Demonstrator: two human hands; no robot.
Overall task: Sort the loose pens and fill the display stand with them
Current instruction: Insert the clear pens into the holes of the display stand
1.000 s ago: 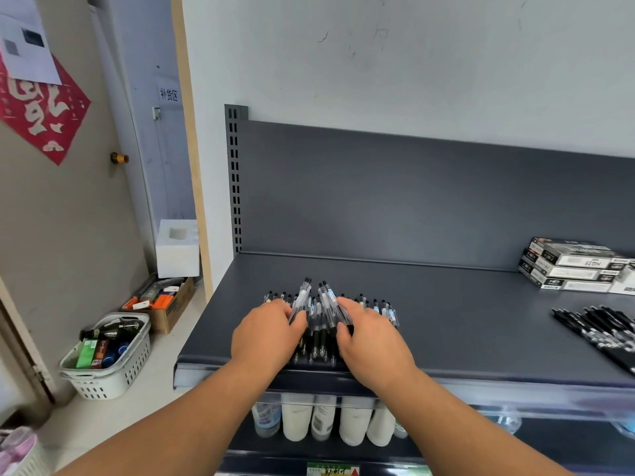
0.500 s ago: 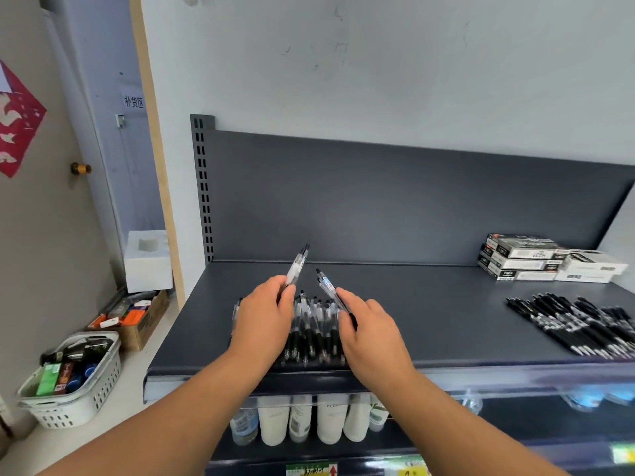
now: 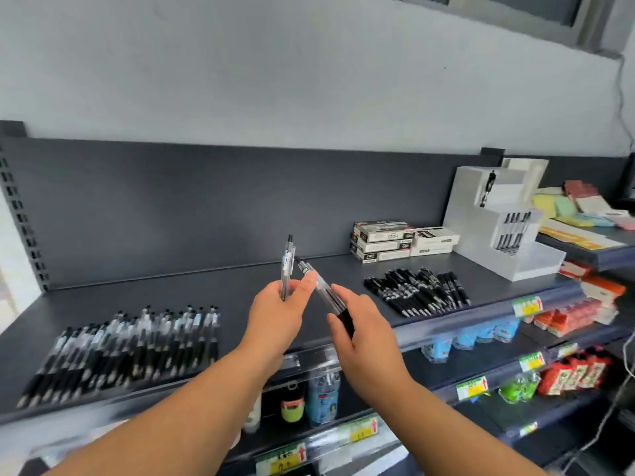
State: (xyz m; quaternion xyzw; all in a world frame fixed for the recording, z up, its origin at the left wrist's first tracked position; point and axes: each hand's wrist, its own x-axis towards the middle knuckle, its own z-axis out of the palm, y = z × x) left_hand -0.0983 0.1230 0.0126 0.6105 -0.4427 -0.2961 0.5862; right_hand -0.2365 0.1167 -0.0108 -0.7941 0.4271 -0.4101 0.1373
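My left hand (image 3: 278, 312) holds a clear pen (image 3: 287, 266) upright above the dark shelf (image 3: 240, 276). My right hand (image 3: 360, 324) grips a second clear pen (image 3: 323, 290) with a black grip, tilted up to the left; its tip almost meets the other pen. A row of clear pens (image 3: 130, 341) lies at the shelf's front left. A heap of black pens (image 3: 417, 292) lies to the right. The white stepped display stand (image 3: 481, 214) stands at the far right, with several pens in its lower tier and one pen higher up.
Stacked pen boxes (image 3: 395, 240) sit left of the stand by the back panel. Coloured notepads (image 3: 580, 206) lie on the neighbouring shelf to the right. Lower shelves hold bottles, packets and price tags (image 3: 360, 431).
Both hands have lifted off the row of clear pens, each with one pen, and moved right. The view has swung right, so the display stand has come into sight.
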